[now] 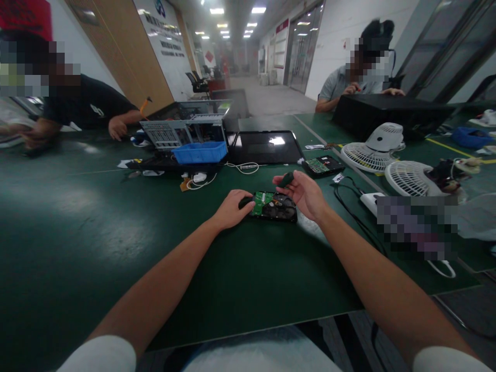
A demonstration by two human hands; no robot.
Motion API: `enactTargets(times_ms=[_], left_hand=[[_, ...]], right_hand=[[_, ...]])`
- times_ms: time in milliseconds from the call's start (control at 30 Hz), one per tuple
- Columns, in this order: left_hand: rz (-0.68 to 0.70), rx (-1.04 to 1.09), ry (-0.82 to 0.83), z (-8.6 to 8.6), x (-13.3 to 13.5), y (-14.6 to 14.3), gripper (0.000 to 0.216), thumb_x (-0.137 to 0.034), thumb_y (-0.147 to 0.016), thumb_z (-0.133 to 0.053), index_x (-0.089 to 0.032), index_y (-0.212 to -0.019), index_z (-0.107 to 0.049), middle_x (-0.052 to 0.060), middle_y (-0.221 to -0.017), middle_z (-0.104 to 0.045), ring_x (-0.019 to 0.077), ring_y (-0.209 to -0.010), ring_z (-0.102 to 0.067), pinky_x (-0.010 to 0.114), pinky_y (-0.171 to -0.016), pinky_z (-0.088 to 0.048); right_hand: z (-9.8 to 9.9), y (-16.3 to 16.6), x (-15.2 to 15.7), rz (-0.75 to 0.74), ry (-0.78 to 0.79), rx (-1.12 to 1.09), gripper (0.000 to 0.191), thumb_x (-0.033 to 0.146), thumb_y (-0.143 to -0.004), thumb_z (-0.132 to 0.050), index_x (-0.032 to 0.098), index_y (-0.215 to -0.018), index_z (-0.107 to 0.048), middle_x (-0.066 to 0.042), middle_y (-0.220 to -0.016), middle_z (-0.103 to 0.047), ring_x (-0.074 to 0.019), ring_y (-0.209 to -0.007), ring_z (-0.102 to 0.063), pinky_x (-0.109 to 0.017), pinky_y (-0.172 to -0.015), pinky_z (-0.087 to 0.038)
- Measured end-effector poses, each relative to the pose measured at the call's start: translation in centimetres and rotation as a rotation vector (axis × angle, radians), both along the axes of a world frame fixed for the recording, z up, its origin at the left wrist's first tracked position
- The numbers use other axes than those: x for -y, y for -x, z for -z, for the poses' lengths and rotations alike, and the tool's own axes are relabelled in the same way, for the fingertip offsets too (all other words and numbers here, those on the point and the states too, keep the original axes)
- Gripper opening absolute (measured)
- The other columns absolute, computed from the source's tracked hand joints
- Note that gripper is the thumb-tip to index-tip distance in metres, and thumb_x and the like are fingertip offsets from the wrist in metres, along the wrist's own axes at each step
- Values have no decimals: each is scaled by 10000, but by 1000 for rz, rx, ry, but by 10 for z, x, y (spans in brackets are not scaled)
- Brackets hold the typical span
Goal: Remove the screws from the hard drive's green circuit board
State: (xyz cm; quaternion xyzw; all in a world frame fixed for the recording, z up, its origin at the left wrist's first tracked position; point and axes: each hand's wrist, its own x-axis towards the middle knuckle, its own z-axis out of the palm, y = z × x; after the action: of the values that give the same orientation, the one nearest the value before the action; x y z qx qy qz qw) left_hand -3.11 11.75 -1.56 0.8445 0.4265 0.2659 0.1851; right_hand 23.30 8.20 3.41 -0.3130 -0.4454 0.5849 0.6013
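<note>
A hard drive (274,211) lies on the green table in front of me, its green circuit board facing up at the left and dark metal casing at the right. Around its left end my left hand (233,207) is closed, thumb along the near side and fingers over the far side. My right hand (306,195) is raised over the drive's right half. Its fingers pinch the dark handle of a screwdriver (285,180), which tilts down toward the drive. The tip is too small to make out. Another hard drive (323,165) lies farther back on the right.
Behind the drive stand a blue bin (200,153), an open computer case (166,135) and a dark flat panel (265,146). White fan parts (370,155) and a power strip (370,203) with black cables lie right. Two people sit across; one touches a black box (387,113).
</note>
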Motion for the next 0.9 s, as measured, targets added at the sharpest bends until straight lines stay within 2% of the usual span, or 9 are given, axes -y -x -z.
enactTargets(times_ms=[100, 267, 367, 500, 700, 800, 900], left_hand=[[4, -2, -4, -1, 1, 0, 387, -480, -993, -562, -223, -1262, -669, 96, -1294, -675, 293, -1274, -564, 504, -1103, -474], [6, 1, -24, 0, -1, 0, 378, -481, -991, -563, -224, -1245, -675, 93, -1280, -682, 288, -1267, -569, 495, -1111, -469], [6, 2, -19, 2, -2, 0, 394, -492, -992, -558, -223, -1257, -672, 93, -1290, -678, 289, -1275, -565, 498, -1114, -467], [6, -3, -20, 3, -2, 1, 394, -493, -993, -558, -227, -1262, -670, 90, -1284, -679, 288, -1267, -568, 496, -1112, -467], [13, -4, -15, -1, 0, 0, 401, -496, -999, -553, -211, -1256, -668, 98, -1290, -677, 285, -1268, -564, 490, -1119, -463], [4, -5, 1, -1, 0, 0, 392, -492, -994, -559, -224, -1258, -667, 94, -1297, -674, 289, -1272, -563, 502, -1116, -464], [4, -3, 5, -1, 0, 0, 394, -489, -994, -557, -222, -1263, -666, 94, -1296, -675, 292, -1280, -561, 503, -1122, -460]], right_hand=[[0, -1, -1, 1, 7, -2, 313, 547, -878, -738, 253, -934, -648, -61, -1053, -783, -250, -1104, -709, -438, -958, -591], [-4, -1, 3, 20, -25, 105, 276, 511, -869, -760, 285, -1022, -714, -29, -1009, -760, -210, -988, -691, -347, -799, -601], [-5, -1, 5, 26, -34, 129, 290, 503, -864, -767, 285, -1055, -748, -34, -1032, -745, -199, -968, -677, -316, -756, -586], [-5, -1, 6, 21, -47, 122, 266, 498, -862, -776, 264, -987, -762, -40, -1053, -742, -201, -1024, -670, -331, -831, -593], [0, 0, 2, -12, -28, 30, 279, 511, -872, -768, 244, -946, -734, -62, -1099, -767, -237, -1139, -683, -420, -991, -579], [1, -2, -1, 1, 14, 5, 309, 543, -882, -735, 245, -963, -729, -70, -1061, -775, -250, -1110, -695, -423, -947, -597], [-1, -4, -1, 23, -2, 49, 271, 498, -870, -759, 262, -1001, -736, -49, -1017, -767, -222, -1012, -696, -373, -846, -607]])
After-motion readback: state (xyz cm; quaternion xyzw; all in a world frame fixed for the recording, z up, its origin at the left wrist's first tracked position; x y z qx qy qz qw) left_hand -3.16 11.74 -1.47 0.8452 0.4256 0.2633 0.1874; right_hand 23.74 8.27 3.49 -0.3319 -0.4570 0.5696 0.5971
